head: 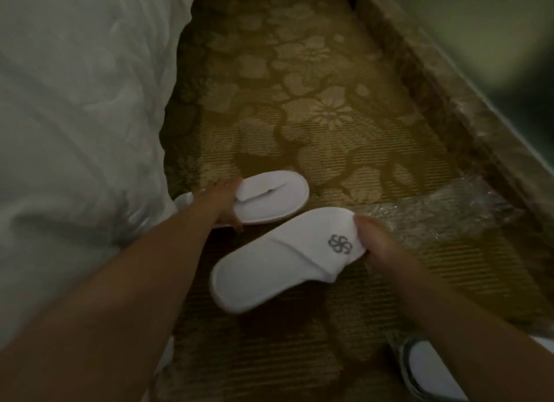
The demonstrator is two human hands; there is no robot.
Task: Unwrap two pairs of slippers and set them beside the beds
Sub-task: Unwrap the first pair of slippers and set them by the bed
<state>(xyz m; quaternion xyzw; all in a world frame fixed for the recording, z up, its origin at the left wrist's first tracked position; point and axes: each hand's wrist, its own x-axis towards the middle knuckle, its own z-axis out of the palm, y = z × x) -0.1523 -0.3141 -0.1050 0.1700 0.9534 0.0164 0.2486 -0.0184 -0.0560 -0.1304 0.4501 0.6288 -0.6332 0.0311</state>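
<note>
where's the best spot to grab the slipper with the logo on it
By the toe end, coming from the right, as the right hand does now. The logo slipper lies slanted with its closed toe cap toward that hand; the cap's doubled fabric gives fingers something to pinch, while the flat heel end points to the lower left, away from the hand.

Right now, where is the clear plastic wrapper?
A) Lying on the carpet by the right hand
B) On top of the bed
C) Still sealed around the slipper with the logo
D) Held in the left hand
A: the crinkled clear plastic wrapper lies on the patterned carpet just beyond the right hand, which grips the bare logo slipper.
</note>
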